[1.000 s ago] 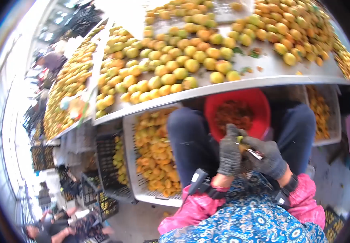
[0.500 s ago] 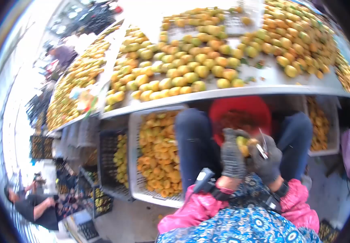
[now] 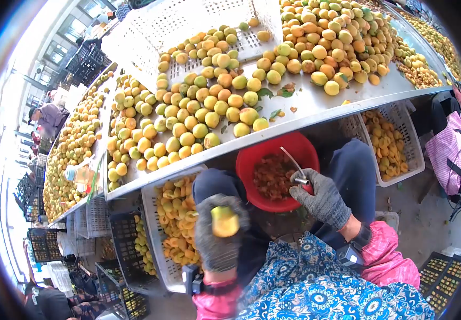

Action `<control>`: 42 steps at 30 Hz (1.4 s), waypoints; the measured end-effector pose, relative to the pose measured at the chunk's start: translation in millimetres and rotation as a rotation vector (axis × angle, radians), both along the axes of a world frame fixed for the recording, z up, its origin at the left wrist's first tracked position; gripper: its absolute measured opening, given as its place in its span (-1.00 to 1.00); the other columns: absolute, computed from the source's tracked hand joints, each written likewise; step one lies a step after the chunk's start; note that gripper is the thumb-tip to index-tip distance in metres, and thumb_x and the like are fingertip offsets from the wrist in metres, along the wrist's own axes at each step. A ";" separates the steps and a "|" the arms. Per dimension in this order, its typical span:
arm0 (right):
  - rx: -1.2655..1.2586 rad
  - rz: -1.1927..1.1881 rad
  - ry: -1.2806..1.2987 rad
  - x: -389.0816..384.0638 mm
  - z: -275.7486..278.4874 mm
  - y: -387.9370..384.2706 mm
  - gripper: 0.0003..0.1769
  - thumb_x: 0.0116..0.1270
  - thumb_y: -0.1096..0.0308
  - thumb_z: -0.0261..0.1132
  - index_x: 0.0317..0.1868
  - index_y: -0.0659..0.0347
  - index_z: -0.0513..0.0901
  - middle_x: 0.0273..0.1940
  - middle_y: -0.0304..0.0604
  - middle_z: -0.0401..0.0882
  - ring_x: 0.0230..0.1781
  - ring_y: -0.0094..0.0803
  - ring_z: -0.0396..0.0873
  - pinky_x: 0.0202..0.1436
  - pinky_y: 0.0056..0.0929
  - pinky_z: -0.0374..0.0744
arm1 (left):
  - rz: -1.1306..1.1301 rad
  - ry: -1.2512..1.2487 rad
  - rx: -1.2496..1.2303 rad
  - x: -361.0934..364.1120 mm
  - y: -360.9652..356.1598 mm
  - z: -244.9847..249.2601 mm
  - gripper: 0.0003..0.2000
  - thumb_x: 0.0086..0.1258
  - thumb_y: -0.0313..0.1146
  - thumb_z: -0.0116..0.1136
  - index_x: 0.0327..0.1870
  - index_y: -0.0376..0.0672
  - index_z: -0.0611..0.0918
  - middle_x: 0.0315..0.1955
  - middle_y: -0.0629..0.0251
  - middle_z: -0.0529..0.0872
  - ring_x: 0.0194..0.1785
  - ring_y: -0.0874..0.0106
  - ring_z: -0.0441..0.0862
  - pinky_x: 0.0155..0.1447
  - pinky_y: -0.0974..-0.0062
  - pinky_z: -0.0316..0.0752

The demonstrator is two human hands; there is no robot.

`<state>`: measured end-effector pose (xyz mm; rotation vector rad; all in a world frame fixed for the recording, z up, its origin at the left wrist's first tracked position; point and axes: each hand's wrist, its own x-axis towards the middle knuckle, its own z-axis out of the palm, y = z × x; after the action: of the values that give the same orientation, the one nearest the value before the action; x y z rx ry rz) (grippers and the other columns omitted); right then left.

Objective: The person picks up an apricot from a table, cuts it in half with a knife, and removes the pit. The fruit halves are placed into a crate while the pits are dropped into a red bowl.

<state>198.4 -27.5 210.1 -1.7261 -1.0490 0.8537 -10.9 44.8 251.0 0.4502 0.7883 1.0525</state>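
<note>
My left hand (image 3: 219,240), in a grey knit glove, holds a cut yellow-green fruit (image 3: 225,221) over my knee, beside a white crate of halved fruit (image 3: 179,218). Some motion blur covers that hand. Closed round a knife with a red handle (image 3: 307,188) is my gloved right hand (image 3: 321,200), its thin curved metal blade pointing up and left. The knife is above the right part of a red basin (image 3: 246,165), which holds brown-orange scraps (image 3: 273,176) between my knees.
A metal table (image 3: 315,112) piled with whole fruit (image 3: 342,42) crosses ahead, its edge above the basin. A white crate (image 3: 414,154) stands at right, a black crate (image 3: 123,240) at left. A co-worker (image 3: 49,120) is at far left; a pink checked garment (image 3: 451,149) is at right.
My hands have moved apart: the left, with the fruit, went left and down towards the white crate, and the right stays with the knife near the basin. The camera view has shifted.
</note>
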 end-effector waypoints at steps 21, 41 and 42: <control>-0.088 0.054 0.023 34.2 -21.6 13.7 -0.66 0.34 0.33 0.29 0.07 0.28 0.55 -0.27 0.10 0.67 -0.24 -0.02 0.69 -0.23 -0.29 0.61 | -0.093 1.707 1.333 42.9 239.2 -50.1 -0.78 0.25 -0.25 0.28 -0.17 -0.16 0.66 -0.25 0.16 0.67 -0.14 0.17 0.61 -0.04 0.28 0.50; -0.153 0.037 0.134 39.9 -21.0 8.8 -0.69 0.40 0.28 0.17 0.05 0.27 0.57 -0.31 0.05 0.66 -0.34 -0.20 0.69 -0.26 -0.34 0.59 | -0.488 1.910 1.368 64.4 267.9 -84.8 -0.47 0.12 0.00 0.33 -0.02 -0.26 0.60 -0.14 -0.05 0.66 -0.01 0.01 0.61 0.08 0.13 0.51; -0.143 0.009 0.187 39.8 -15.9 8.9 -0.69 0.40 0.29 0.18 0.05 0.28 0.57 -0.28 -0.04 0.66 -0.31 -0.31 0.65 -0.21 -0.40 0.57 | -0.443 1.962 1.311 68.3 263.8 -75.0 -0.43 0.11 0.06 0.33 -0.02 -0.26 0.60 -0.16 -0.05 0.67 -0.04 0.01 0.62 0.05 0.13 0.52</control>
<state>238.2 -18.6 194.2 -1.7218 -0.8891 1.0967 57.4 308.6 176.0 2.8586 1.3821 0.2245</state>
